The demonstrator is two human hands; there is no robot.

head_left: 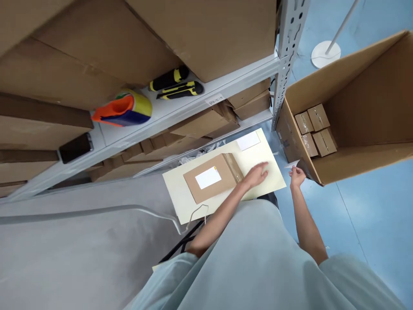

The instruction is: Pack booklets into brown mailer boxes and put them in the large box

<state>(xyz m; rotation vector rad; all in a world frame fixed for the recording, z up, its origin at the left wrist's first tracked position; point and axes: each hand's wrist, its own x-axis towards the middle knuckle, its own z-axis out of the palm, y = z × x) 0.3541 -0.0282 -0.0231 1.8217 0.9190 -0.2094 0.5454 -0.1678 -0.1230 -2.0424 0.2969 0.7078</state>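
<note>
My left hand (256, 175) is over the right part of a pale yellow board (269, 150), fingers stretched out and holding nothing. Just left of it, a flat brown cardboard box (193, 196) lies on the board, with a white label (208, 177) on top and clear tape along its right end. A white sheet (248, 141) lies at the board's far edge. My right hand (297, 176) pinches a small white slip of paper (292, 164) between thumb and fingers, close to the near wall of a large open carton (298, 148).
Several small taped boxes (318, 117) sit inside the large carton. At the left, a metal shelf (238, 79) carries big cartons, yellow-black utility knives (180, 90), a colourful roll (124, 110) and a dark phone-like object (75, 148). A white round stand base (325, 54) rests on the blue floor.
</note>
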